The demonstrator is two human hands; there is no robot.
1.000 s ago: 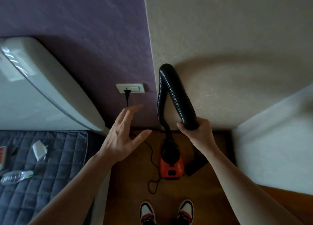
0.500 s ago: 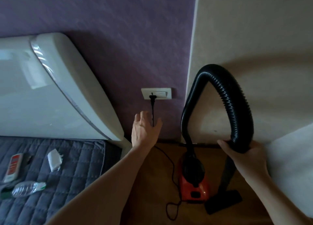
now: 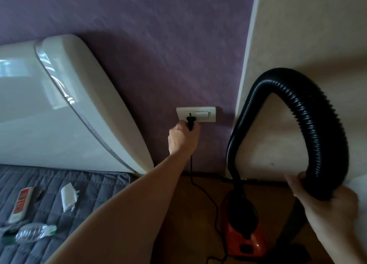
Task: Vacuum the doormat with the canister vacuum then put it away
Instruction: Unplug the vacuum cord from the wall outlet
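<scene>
Fingers of left hand [image 3: 183, 137] wrapped round black plug [image 3: 190, 122] at wall socket [image 3: 196, 114]; right hand [image 3: 325, 202] gripping ribbed hose [image 3: 309, 113], arched upward. Orange canister vacuum [image 3: 245, 236] on floor by wall corner, long axis toward wall. Cord [image 3: 200, 188] trailing down.

The vacuum hose [image 3: 325, 128] is showing ribbed black plastic with a faint sheen, and the canister [image 3: 245, 242] is looking like glossy orange and black plastic. The headboard [image 3: 65, 109] is gleaming, smooth and cream, catching bright reflections. The purple wall [image 3: 158, 45] is appearing matt and mottled, the beige wall [image 3: 307, 29] matt too. The grey bedcover [image 3: 95, 196] is reading as quilted cloth, the floor [image 3: 200, 210] as smooth brown wood
</scene>
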